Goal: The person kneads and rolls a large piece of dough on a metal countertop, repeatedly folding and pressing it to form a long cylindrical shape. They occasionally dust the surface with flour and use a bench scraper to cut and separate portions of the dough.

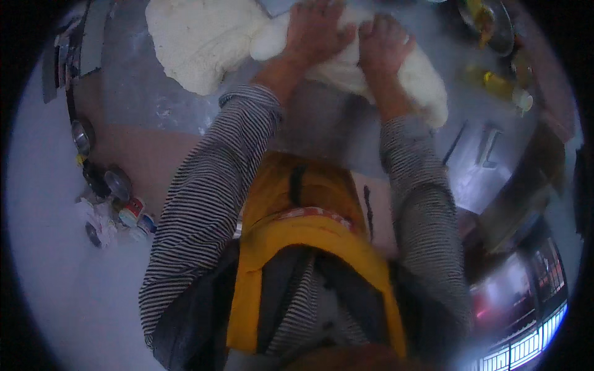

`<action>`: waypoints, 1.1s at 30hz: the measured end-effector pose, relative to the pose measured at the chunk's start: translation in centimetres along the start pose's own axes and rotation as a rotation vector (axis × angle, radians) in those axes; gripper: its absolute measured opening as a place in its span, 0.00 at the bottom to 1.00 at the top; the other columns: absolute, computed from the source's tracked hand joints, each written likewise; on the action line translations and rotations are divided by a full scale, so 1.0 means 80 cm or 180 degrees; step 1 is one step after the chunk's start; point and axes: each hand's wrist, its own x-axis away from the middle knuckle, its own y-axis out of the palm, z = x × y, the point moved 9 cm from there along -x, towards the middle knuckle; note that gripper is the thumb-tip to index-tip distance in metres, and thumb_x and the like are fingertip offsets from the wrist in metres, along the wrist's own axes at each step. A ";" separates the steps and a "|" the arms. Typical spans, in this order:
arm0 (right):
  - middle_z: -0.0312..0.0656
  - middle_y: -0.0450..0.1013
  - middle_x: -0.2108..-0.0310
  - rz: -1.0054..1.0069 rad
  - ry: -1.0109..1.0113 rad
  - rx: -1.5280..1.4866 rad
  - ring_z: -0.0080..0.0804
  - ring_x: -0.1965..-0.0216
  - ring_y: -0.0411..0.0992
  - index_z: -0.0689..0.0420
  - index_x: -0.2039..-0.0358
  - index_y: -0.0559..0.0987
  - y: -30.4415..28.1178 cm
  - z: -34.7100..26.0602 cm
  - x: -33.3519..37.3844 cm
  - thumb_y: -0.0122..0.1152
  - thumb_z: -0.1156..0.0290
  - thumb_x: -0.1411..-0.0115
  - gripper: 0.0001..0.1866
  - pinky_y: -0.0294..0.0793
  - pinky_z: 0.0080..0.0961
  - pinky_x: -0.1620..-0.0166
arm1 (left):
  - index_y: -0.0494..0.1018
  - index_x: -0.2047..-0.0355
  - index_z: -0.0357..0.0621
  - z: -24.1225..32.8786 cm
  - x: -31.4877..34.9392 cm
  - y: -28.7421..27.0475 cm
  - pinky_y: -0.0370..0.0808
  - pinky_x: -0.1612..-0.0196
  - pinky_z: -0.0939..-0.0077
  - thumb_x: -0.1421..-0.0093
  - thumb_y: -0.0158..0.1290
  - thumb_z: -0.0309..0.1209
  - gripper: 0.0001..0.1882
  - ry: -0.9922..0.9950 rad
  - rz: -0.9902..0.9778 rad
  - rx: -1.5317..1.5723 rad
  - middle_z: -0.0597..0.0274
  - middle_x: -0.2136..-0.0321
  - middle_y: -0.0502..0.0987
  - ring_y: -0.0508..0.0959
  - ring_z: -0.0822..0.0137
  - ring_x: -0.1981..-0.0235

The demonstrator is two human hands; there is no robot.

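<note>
A long roll of pale dough (427,86) lies across the work surface in front of me. My left hand (317,34) presses down on its left part, the fingers bent over the far side and partly cut by the top edge of the view. Close by on the right, my right hand (385,46) grips the same dough, fingers curled over it and the thumb toward the left hand. A second, wider slab of dough (198,37) lies to the left, touching or nearly touching the roll's left end.
The grey work surface (167,111) carries smears of flour. At the right are a bottle of yellow liquid (498,86), a metal bowl (501,31) and a metal-handled tool (490,148). Metal bowls (117,182) and a red-and-white tub (132,211) stand at far left.
</note>
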 end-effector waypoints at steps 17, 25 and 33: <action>0.46 0.70 0.45 -0.1365 -0.0131 -0.1668 0.47 0.44 0.68 0.49 0.50 0.76 -0.106 -0.002 0.137 0.54 0.52 0.40 0.21 0.63 0.54 0.42 | 0.74 0.60 0.43 0.089 0.242 -0.106 0.72 0.56 0.54 0.41 0.52 0.32 0.11 0.0589 -0.0931 0.1139 0.52 0.64 0.75 0.76 0.48 0.58; 0.47 0.67 0.41 0.0016 -0.1072 -0.0832 0.48 0.40 0.64 0.51 0.47 0.74 -0.083 -0.105 0.188 0.58 0.60 0.46 0.24 0.58 0.58 0.40 | 0.70 0.47 0.42 0.002 0.218 -0.131 0.68 0.46 0.54 0.42 0.55 0.39 0.25 -0.0062 -0.0376 0.0337 0.50 0.49 0.72 0.72 0.46 0.50; 0.37 0.78 0.62 0.0088 -0.0801 -0.0114 0.38 0.61 0.75 0.46 0.59 0.80 -0.016 -0.120 0.016 0.51 0.58 0.43 0.15 0.69 0.45 0.54 | 0.72 0.51 0.41 -0.053 0.112 -0.069 0.70 0.51 0.53 0.48 0.59 0.51 0.32 -0.0521 -0.0183 0.0385 0.48 0.53 0.75 0.75 0.46 0.56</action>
